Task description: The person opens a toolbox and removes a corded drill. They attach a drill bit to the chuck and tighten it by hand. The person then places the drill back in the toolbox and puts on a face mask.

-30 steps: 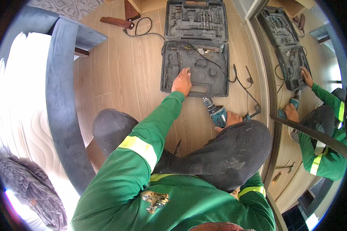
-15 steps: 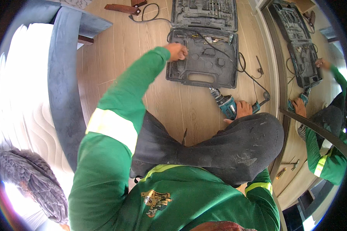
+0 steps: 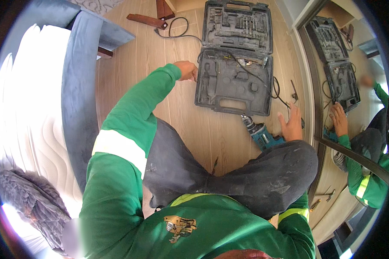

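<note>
An open dark grey tool case (image 3: 229, 95) lies on the floor in front of my crossed legs. My left hand (image 3: 187, 71) is at the case's left edge, fingers curled together; whatever they hold, if anything, is hidden. A teal corded power drill (image 3: 263, 137) with a metal chuck rests near the front of the case, its rear end partly behind my right leg. Just above and right of the drill, my right hand (image 3: 293, 125) is raised with its fingers apart, holding nothing. Drill bits (image 3: 249, 25) sit in the case's lid.
The black cord (image 3: 242, 64) runs across the case. A mirrored panel (image 3: 354, 129) stands at the right, a bed with a white mattress (image 3: 39, 86) at the left. Brown wooden pieces (image 3: 146, 20) lie far left of the case; a thin dark tool (image 3: 294, 90) lies at its right.
My right hand has let go of the drill and lifted with fingers spread. My left hand has drawn back from inside the case to its left edge. The view has shifted slightly.
</note>
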`<state>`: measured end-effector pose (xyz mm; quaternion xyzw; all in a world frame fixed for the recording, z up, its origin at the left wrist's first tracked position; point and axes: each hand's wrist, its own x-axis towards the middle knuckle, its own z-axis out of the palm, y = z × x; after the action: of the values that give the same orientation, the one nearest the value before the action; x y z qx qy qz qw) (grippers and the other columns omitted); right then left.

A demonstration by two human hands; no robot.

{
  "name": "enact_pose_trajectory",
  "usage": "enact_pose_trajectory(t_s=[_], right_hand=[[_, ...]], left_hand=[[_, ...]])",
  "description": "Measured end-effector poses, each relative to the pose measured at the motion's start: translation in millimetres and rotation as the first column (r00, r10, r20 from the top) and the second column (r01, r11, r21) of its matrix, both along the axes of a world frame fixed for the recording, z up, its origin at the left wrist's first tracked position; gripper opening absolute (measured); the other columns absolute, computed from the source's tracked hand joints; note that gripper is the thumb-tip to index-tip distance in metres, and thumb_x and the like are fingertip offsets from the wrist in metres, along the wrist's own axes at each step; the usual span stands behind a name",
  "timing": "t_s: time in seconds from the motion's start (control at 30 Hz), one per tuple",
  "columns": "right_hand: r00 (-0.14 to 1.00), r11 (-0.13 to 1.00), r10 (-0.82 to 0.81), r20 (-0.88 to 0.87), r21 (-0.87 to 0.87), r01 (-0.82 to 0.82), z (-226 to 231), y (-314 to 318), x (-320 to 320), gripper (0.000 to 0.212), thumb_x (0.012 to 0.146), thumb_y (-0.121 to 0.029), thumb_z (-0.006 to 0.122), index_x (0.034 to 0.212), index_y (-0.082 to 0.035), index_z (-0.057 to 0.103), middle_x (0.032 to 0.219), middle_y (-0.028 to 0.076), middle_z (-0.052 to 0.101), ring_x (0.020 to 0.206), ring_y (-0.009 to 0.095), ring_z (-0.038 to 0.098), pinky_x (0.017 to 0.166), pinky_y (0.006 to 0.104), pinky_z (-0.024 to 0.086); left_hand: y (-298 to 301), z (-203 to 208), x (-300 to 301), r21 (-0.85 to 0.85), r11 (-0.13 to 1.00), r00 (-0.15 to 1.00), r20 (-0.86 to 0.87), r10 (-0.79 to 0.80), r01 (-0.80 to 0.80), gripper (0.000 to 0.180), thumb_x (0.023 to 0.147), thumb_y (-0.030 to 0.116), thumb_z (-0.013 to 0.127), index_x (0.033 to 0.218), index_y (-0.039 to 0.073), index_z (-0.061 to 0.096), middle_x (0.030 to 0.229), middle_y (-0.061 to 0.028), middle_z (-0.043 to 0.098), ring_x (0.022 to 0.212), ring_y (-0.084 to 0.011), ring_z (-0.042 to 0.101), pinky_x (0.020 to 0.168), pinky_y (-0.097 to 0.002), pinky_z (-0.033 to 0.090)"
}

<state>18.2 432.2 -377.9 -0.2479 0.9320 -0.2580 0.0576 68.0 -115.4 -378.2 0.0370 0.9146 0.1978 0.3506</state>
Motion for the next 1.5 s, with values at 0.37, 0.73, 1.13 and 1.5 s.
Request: enact_pose_trajectory(t_s=[0.37,0.73,1.13,1.5], right_hand=[[0.967,0.989,-0.14,0.214,-0.022,0.148,-93,-26,-149,0.06,0.104,-0.039,0.064,0.146,0.003,0.052,0.138,0.028,0.059,0.131,0.043,0.057,0.11,0.0493,0.046],[0.948,0.826,-0.062,0.312,0.55,-0.127,-79,-68,-196,0.084,0.081,-0.052,0.09,0.124,0.011,0.055,0.125,0.032,0.064,0.12,0.045,0.063,0.105,0.0499,0.051],[0.883,0.779,-0.207,0.422,0.617,-0.113,-73,-90,-209,0.107,0.062,-0.054,0.1,0.133,0.011,0.054,0.14,0.031,0.06,0.134,0.043,0.056,0.114,0.0495,0.048],[0.904,0.76,-0.186,0.386,0.64,-0.117,-81,-90,-207,0.094,0.073,-0.051,0.095,0.134,0.007,0.052,0.142,0.026,0.057,0.138,0.042,0.053,0.113,0.0524,0.048]], left_hand=[[29,10,-28,0.545,0.763,0.86,-0.139,0.491,-0.348,0.024,0.105,0.009,0.059,0.125,0.0,0.069,0.111,-0.0123,0.076,0.099,-0.0203,0.071,0.092,-0.0357,0.056],[-24,-33,-72,0.488,0.714,0.59,-0.411,0.695,-0.502,0.03,0.107,0.028,0.062,0.119,0.002,0.072,0.103,-0.0097,0.073,0.092,-0.0259,0.067,0.088,-0.0405,0.055],[-52,-81,-236,-0.143,0.989,0.808,-0.58,-0.099,0.019,0.018,0.095,0.02,0.07,0.107,0.013,0.081,0.105,-0.0153,0.075,0.099,-0.0427,0.067,0.089,-0.0524,0.055],[-68,-112,-339,-0.523,0.799,0.838,-0.544,-0.043,-0.298,0.034,0.101,0.036,0.069,0.118,0.007,0.073,0.116,-0.0155,0.073,0.107,-0.0316,0.071,0.091,-0.0463,0.058]])
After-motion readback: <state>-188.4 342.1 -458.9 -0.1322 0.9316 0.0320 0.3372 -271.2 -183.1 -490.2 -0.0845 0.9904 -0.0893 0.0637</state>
